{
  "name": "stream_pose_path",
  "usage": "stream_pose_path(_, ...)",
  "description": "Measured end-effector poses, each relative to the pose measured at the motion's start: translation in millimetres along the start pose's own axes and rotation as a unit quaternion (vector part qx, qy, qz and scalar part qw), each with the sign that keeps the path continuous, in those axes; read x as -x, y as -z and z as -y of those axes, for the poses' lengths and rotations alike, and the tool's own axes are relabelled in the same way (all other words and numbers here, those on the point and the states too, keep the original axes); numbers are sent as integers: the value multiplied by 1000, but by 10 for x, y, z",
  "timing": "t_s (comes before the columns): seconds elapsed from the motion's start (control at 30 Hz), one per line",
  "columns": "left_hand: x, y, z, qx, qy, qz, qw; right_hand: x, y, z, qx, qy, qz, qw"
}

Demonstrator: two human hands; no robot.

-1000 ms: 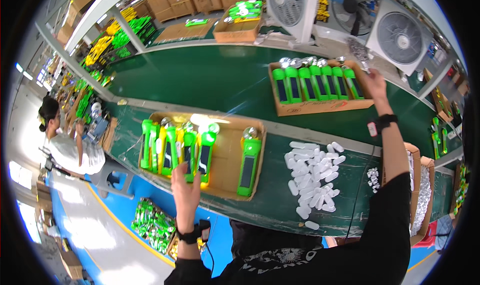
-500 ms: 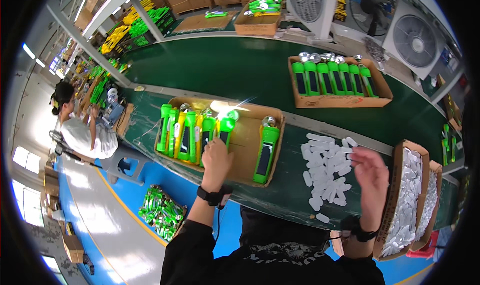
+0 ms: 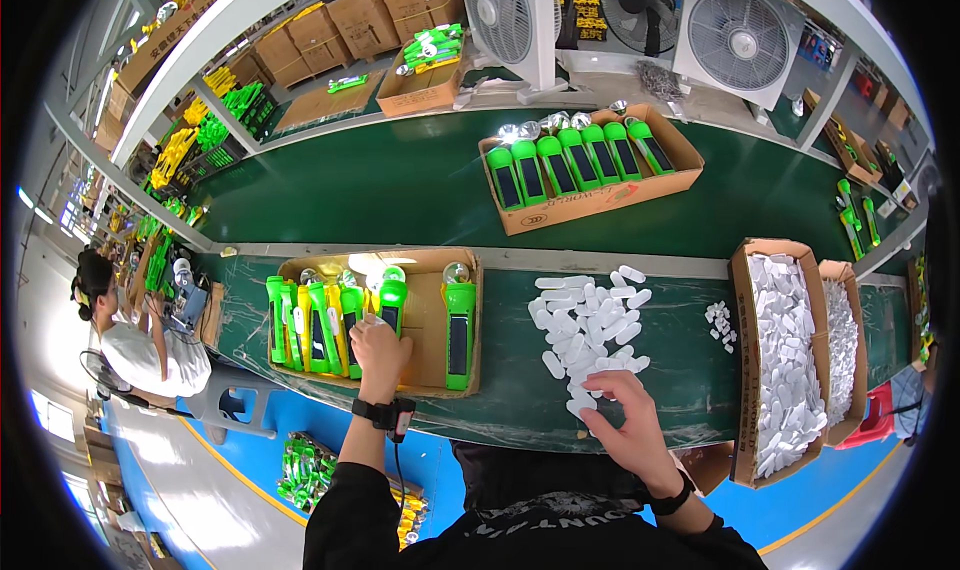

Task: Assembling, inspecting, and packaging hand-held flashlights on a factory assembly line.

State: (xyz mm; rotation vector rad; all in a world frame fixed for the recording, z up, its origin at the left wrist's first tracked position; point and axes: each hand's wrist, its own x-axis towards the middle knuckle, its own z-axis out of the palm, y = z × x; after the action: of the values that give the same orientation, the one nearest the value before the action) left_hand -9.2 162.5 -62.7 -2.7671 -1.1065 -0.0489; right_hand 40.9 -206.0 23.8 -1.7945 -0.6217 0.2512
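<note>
My left hand (image 3: 378, 345) is closed around a green flashlight (image 3: 391, 303) inside a shallow cardboard tray (image 3: 430, 385) on the green bench. Several more green flashlights (image 3: 312, 315) lie side by side to its left in the tray, and one (image 3: 459, 320) lies apart to the right. My right hand (image 3: 625, 422) reaches into the near edge of a loose pile of small white plastic pieces (image 3: 590, 320), its fingers spread on them. A dark watch band sits on each wrist.
A second cardboard tray of green flashlights (image 3: 585, 165) rides on the green conveyor (image 3: 380, 185) behind. Two boxes of white parts (image 3: 790, 350) stand at the right. Fans (image 3: 735, 35) and cartons line the far side. Another person (image 3: 130, 335) sits at the left.
My right hand has come down from the far tray to the white pile in front of me. My left hand stays on the flashlight in the near tray.
</note>
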Motion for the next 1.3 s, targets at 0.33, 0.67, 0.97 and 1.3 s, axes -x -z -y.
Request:
stream_pose_path(0.33, -26, 125, 89, 187, -25, 50, 981, -7, 80, -82, -3, 5, -13, 1000)
stream_pose_path(0.67, 19, 615, 326, 656, 75, 188, 727, -119, 311, -199, 43, 12, -94, 995)
stream_pose_path(0.97, 727, 1214, -394, 842, 64, 255, 471, -252, 16, -42, -54, 17, -34, 998)
stream_pose_path(1.3, 1126, 1168, -1090, 871, 36, 280, 402, -161, -560, 306, -23, 101, 44, 994)
